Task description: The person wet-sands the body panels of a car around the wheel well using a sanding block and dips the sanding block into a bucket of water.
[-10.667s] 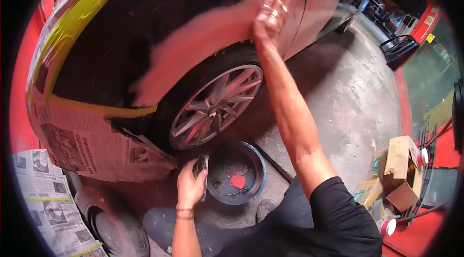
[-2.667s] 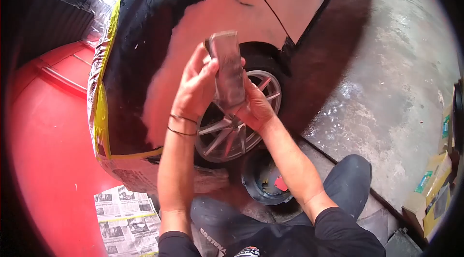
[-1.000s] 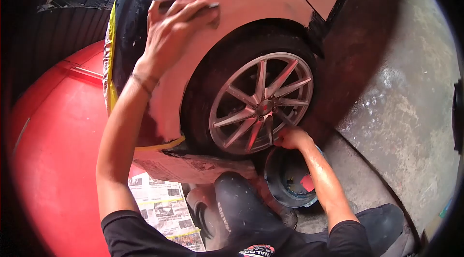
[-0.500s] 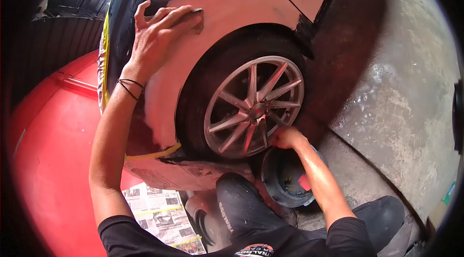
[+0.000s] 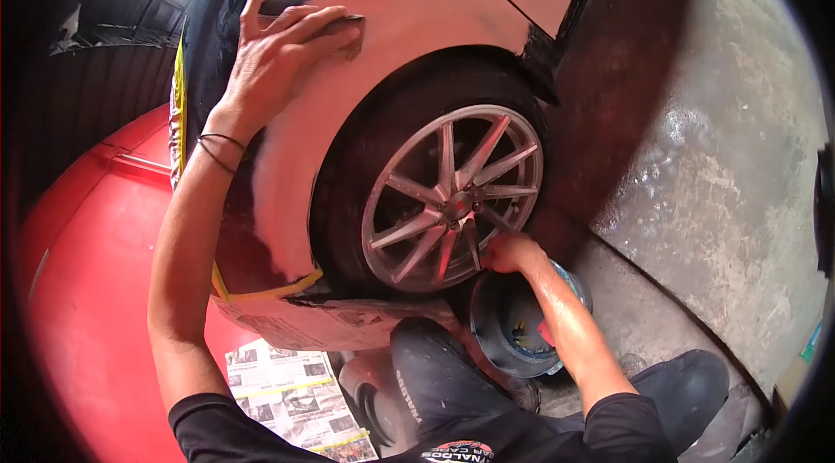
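My left hand [image 5: 283, 50] is raised at the upper left, its fingers spread over a small dark sanding block [image 5: 355, 35]. It presses the block against the pale, primer-coated car panel [image 5: 409, 10] above the wheel arch. Low on the right, my right hand [image 5: 511, 251] is closed beside the rim of the silver multi-spoke wheel [image 5: 458, 204]. Its fingers curl away from view, so anything inside them is hidden. Directly below that hand stands a dark bucket [image 5: 487, 332], with a red item [image 5: 546, 332] partly behind my forearm.
Yellow masking tape [image 5: 270, 291] edges the lower panel, with newspaper [image 5: 304, 324] stuck beneath it. More newspaper [image 5: 300, 398] lies at the lower left, near a red car surface [image 5: 96, 254]. Wet concrete floor [image 5: 696, 158] extends on the right. My bent knees flank the bucket.
The whole view has shifted slightly. My left hand has moved a little upward along the panel with the sanding block. My right hand stays closed by the wheel rim.
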The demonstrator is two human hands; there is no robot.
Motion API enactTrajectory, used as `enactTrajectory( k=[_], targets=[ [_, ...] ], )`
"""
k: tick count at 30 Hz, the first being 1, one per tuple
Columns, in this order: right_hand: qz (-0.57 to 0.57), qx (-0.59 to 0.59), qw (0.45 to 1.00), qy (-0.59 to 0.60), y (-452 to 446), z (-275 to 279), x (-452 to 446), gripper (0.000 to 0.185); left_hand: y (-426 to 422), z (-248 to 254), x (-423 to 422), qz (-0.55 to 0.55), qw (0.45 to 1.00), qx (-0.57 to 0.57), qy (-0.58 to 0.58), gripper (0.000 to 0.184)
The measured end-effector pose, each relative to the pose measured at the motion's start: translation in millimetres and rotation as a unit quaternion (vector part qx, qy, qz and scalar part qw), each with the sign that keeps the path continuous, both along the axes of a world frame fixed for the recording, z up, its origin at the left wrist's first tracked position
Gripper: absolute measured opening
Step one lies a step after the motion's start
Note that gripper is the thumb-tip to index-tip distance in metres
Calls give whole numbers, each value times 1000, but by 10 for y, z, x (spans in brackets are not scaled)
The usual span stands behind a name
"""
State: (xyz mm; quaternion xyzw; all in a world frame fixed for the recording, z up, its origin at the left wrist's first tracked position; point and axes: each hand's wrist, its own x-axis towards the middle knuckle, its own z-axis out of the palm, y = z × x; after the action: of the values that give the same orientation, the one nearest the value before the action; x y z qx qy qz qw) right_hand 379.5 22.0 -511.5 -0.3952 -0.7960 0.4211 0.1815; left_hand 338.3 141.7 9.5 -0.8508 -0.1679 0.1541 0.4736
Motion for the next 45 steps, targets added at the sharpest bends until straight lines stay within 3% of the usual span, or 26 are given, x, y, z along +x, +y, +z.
enactTrajectory(
  k=[4, 5, 8, 14, 19, 23, 26, 29, 32, 34, 36, 38, 40, 41, 42, 45],
  targets=[
    [-57, -16, 998, -8, -75, -58, -28, 37, 638, -483, 483, -49, 998, -20, 19, 43],
    [-10, 23, 1000, -12, -63, 17, 55, 40, 844, -684, 640, -64, 998, -14, 20, 42],
    [-56, -42, 997, 41, -42, -90, 28, 41, 946, -861, 905, -40, 999, -9, 15, 43],
    [-67, 3, 996, 63, -104, 208, 190, 37, 419, -483, 324, -34, 999, -17, 3, 48],
    [-53, -12, 998, 26, -93, -28, 65, 35, 1081, -782, 801, -87, 996, 8, -17, 48],
    [-70, -12, 996, 44, -68, -152, 16, 36, 840, -639, 741, -45, 999, -13, -7, 44],
    [-9, -1, 1000, 27, -40, -22, 109, 37, 390, -323, 332, -3, 1000, 8, 13, 49],
    [-56, 24, 996, 59, -90, 70, 149, 38, 394, -282, 345, 10, 999, 2, 36, 49],
    [-81, 19, 994, 73, -172, 370, 334, 38, 838, -836, 748, -35, 999, -18, 32, 45],
    [-89, -20, 993, 77, -176, 571, 455, 38, 1194, -1265, 1056, -74, 996, -17, 36, 30],
    [-72, -31, 995, 65, -150, 638, 501, 38, 1172, -1345, 1123, -65, 997, -25, 28, 29],
    [-52, -7, 997, 62, -113, 626, 491, 38, 1102, -1162, 1022, -76, 996, -32, 34, 31],
    [-51, 14, 994, 93, -74, 342, 355, 37, 802, -645, 634, -83, 996, -24, 35, 45],
    [-57, 20, 993, 103, -76, 243, 289, 37, 554, -428, 548, -10, 999, -1, 31, 52],
    [-63, 26, 991, 112, -79, 145, 222, 37, 417, -246, 421, -4, 1000, -8, 27, 55],
    [-65, 21, 995, 79, -97, 288, 308, 37, 443, -227, 433, -33, 999, -12, 29, 49]
  ],
)
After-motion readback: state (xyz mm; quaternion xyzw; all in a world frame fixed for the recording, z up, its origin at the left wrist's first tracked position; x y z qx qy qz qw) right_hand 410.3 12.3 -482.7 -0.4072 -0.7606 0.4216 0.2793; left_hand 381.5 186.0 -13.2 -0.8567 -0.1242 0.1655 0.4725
